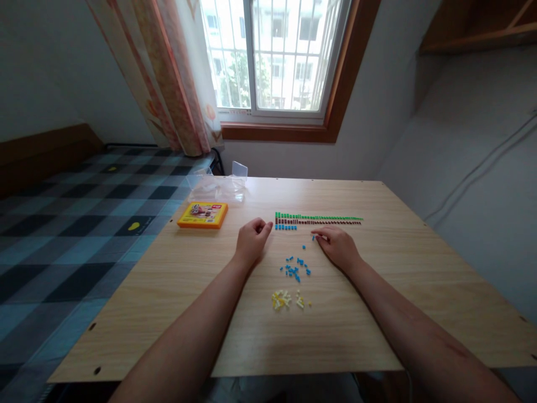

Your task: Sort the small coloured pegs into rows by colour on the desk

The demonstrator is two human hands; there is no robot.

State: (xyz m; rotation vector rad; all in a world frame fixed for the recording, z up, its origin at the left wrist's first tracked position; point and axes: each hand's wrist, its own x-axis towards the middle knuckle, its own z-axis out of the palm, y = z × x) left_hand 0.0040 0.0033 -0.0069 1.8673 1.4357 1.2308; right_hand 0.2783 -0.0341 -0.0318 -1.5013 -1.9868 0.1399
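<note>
Both my hands rest on a light wooden table [377,313]. My left hand [251,239] is curled into a loose fist just left of a short row of blue pieces [286,227]. My right hand [338,246] pinches a small blue piece [314,238] at its fingertips. Behind the hands run a long green row [319,216] and a dark brown row [323,222]. Loose blue pieces [296,270] lie between my forearms. Nearer to me sits a small heap of pale yellow pieces [287,300].
An orange flat box [202,215] lies at the back left of the table, with a clear plastic bag [218,187] behind it. A bed with a blue checked cover [71,224] stands to the left. A window [277,56] and a curtain [168,73] are behind.
</note>
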